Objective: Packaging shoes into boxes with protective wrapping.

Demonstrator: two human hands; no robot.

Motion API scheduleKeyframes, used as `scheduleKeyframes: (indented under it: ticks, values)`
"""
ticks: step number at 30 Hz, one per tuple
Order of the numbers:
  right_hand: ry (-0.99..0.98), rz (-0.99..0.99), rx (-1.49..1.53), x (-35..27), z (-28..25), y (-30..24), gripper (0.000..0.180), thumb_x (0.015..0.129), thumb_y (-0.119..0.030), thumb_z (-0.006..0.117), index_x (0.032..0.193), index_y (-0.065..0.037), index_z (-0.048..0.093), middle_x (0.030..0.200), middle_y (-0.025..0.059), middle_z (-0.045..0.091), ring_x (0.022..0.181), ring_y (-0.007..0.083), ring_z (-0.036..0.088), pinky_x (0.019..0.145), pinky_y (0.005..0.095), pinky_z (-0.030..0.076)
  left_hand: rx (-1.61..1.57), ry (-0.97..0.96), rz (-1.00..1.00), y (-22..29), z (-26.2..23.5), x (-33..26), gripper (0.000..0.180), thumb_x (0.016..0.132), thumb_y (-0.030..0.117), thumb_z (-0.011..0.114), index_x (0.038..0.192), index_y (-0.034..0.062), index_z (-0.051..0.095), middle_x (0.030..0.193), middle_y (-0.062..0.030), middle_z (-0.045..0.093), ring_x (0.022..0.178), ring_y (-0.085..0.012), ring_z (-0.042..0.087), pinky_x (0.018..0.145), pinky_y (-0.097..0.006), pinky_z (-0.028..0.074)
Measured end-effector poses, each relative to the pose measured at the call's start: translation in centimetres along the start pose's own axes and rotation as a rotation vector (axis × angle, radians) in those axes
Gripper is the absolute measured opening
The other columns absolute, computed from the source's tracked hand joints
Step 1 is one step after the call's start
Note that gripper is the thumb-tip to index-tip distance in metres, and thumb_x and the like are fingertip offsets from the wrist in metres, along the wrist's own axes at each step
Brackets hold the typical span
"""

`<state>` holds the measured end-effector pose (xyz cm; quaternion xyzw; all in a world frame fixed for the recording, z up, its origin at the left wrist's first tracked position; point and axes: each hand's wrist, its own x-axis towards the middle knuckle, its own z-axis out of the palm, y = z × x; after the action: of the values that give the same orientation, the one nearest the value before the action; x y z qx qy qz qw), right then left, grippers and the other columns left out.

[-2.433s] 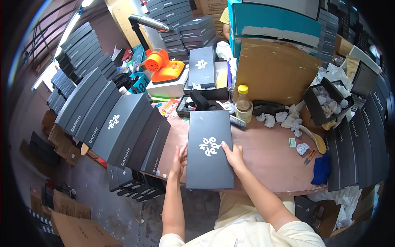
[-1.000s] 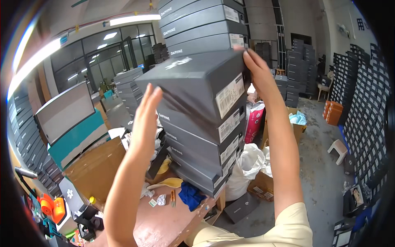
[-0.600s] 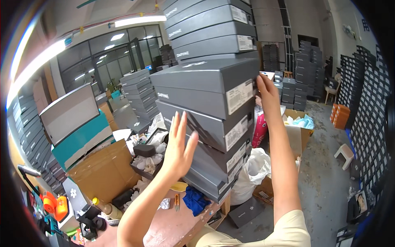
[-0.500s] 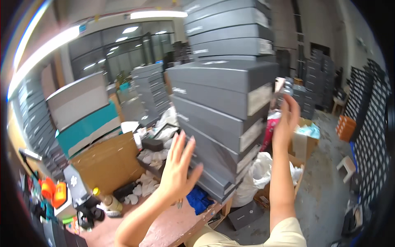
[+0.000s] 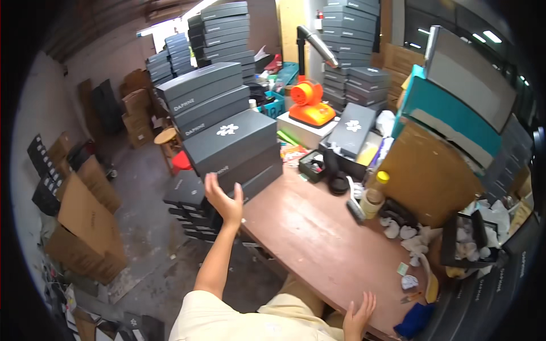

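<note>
My left hand (image 5: pixel 224 199) is raised at the near side of a stack of dark grey shoe boxes (image 5: pixel 233 149) on the table's left end. Its fingers are stretched and the thumb stands apart; whether they touch the box is hard to tell. The front box carries a white flower mark on its lid, and further boxes (image 5: pixel 207 85) rise behind it. Low at the table's near edge, my right hand (image 5: pixel 359 318) has its fingers spread, with nothing in it. A crumpled blue cloth (image 5: pixel 415 320) lies to its right on the brown-pink table (image 5: pixel 307 227).
An orange fan (image 5: pixel 310 105) sits on a white box at the back. A yellow-capped bottle (image 5: pixel 373 196), a brush (image 5: pixel 356 211) and crumpled white paper (image 5: pixel 415 244) lie along the far side. Below on the left are more shoe boxes (image 5: pixel 190 199), a stool (image 5: pixel 166 139) and an open carton (image 5: pixel 88 224).
My view has swung left, from the tall box stack to the table's other end. The left hand is now beside the left stack; the right has dropped to the table edge.
</note>
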<state>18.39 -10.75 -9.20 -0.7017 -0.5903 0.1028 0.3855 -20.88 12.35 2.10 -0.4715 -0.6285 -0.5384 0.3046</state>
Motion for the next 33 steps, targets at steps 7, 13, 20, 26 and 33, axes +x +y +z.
scheduleKeyframes:
  ticks: [7, 13, 20, 26, 33]
  values:
    - [-0.115, -0.122, -0.343, 1.4, 5.5, -0.2, 0.049, 0.078, -0.021, 0.059, 0.123, -0.003, 0.048, 0.133, 0.0149, 0.044, 0.128, 0.0328, 0.034, 0.108, 0.053, 0.02, -0.104, 0.24, -0.407, -10.5, 2.3, 2.8, 0.045, 0.072, 0.028, 0.079, 0.092, 0.0002, 0.05, 0.089, -0.0082, 0.048, 0.082, -0.021, 0.049, 0.076, -0.034, 0.042]
    - [-0.069, -0.109, -0.285, 1.5, 5.6, -0.4, 0.046, 0.078, -0.02, 0.058, 0.12, -0.003, 0.051, 0.13, 0.015, 0.047, 0.127, 0.0329, 0.037, 0.109, 0.0516, 0.02, -0.516, 0.181, -0.536, -13.2, 2.5, 2.3, 0.04, 0.074, 0.029, 0.079, 0.085, 0.002, 0.051, 0.077, 0.0, 0.043, 0.066, -0.009, 0.041, 0.059, -0.024, 0.037]
    - [-0.061, -0.129, -0.29, 1.3, 5.3, -0.3, 0.041, 0.079, -0.021, 0.06, 0.117, -0.006, 0.053, 0.127, 0.0149, 0.049, 0.125, 0.0325, 0.039, 0.106, 0.0514, 0.025, -0.355, -0.268, -0.342, -12.7, 1.6, 5.7, 0.027, 0.076, 0.024, 0.076, 0.076, -0.0004, 0.065, 0.067, -0.0016, 0.062, 0.062, -0.0065, 0.051, 0.058, -0.025, 0.042]
    - [0.066, -0.021, 0.04, 1.8, 2.2, 0.4, 0.028, 0.08, -0.013, 0.06, 0.107, -0.006, 0.058, 0.122, 0.0149, 0.051, 0.12, 0.0349, 0.043, 0.101, 0.0478, 0.032, -0.279, -0.092, -0.386, 4.5, -6.7, -0.9, 0.03, 0.076, 0.021, 0.076, 0.079, -0.0056, 0.063, 0.064, -0.0039, 0.059, 0.055, -0.0089, 0.042, 0.05, -0.026, 0.035]
    - [0.241, 0.135, -0.507, 5.9, -9.9, 3.9, 0.038, 0.073, -0.009, 0.064, 0.11, -0.004, 0.055, 0.122, 0.0185, 0.049, 0.12, 0.0379, 0.04, 0.1, 0.0459, 0.034, -0.447, -0.584, -0.434, 10.6, -13.5, -17.9, 0.02, 0.073, 0.01, 0.075, 0.07, 0.0008, 0.058, 0.064, -0.0057, 0.057, 0.055, -0.012, 0.046, 0.047, -0.026, 0.036]
